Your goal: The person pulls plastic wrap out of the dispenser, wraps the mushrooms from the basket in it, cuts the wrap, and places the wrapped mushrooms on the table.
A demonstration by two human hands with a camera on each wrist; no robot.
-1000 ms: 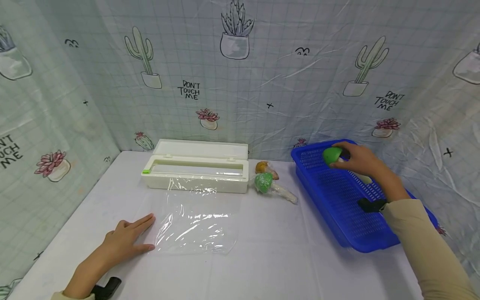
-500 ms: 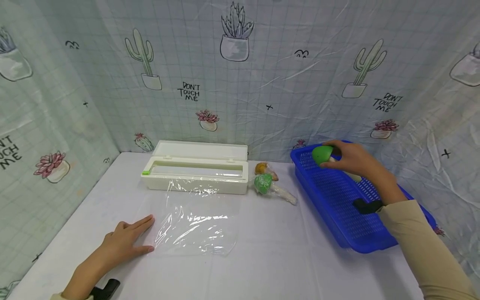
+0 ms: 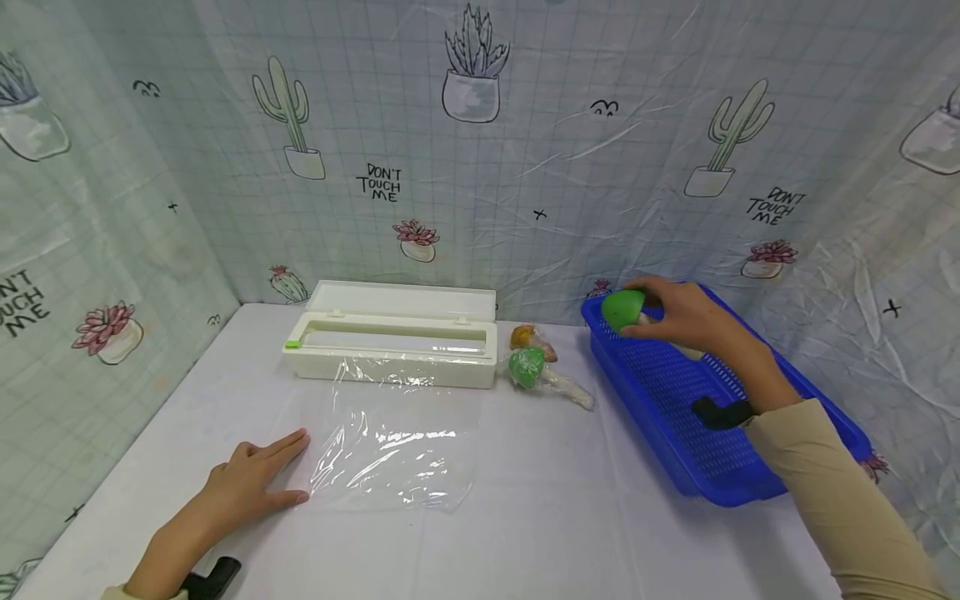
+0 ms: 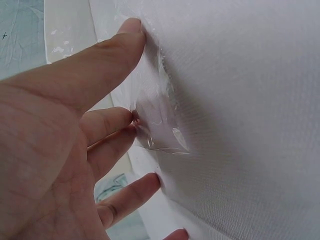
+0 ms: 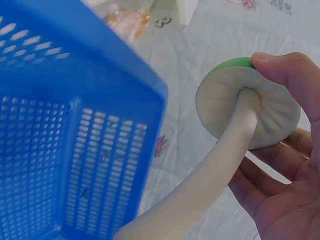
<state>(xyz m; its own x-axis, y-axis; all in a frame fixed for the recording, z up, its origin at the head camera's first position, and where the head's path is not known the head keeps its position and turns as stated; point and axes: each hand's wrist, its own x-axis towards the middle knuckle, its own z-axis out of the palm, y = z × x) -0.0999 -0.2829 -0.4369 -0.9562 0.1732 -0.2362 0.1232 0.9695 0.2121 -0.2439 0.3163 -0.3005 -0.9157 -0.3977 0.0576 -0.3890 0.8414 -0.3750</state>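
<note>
A toy mushroom (image 5: 248, 120) with a green cap and a long pale stem is pinched at its cap by my right hand (image 3: 686, 315), over the far left part of the blue basket (image 3: 645, 417). In the right wrist view its ribbed underside shows, with the stem pointing down and left. My left hand (image 3: 243, 482) rests on the table with fingers spread and straight. Its fingertips touch the left edge of a sheet of cling film (image 3: 397, 454), which runs out from the white dispenser box (image 3: 390, 369). The left wrist view shows the film's edge lifted slightly in thin wrinkles.
Beside the box lie a film-wrapped green-capped mushroom (image 3: 551, 379) and a smaller wrapped orange-brown item (image 3: 532, 340). The dispenser's lid (image 3: 401, 298) stands raised at the back. A cactus-print curtain (image 3: 540, 167) closes off the rear and sides of the white table (image 3: 525, 533).
My right hand has moved left with the mushroom, from over the basket's middle toward its left rim. The left hand and the film have stayed in place.
</note>
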